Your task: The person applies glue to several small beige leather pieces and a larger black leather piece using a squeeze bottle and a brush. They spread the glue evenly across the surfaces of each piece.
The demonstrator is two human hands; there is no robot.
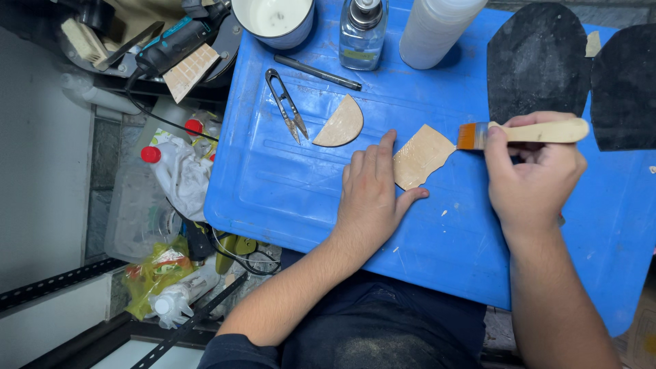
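On the blue board (pixel 287 184), left hand (pixel 372 195) pins the tan piece (pixel 420 156) flat-fingered — right hand (pixel 533 174) clenches a brush (pixel 523 132).

A cluttered craft workshop: thread snips (pixel 287 104), rotary tool (pixel 179 42), black sole pieces (pixel 538 61).

Left hand (pixel 372 195) pins a tan leather piece (pixel 420 156); right hand (pixel 531 171) holds a brush (pixel 523 132), bristles seemingly touching it.

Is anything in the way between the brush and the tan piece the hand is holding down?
Nothing visible is. The brush in the right hand has its bristles right at the edge of the tan piece. The left hand presses the piece's other side, away from the bristles.
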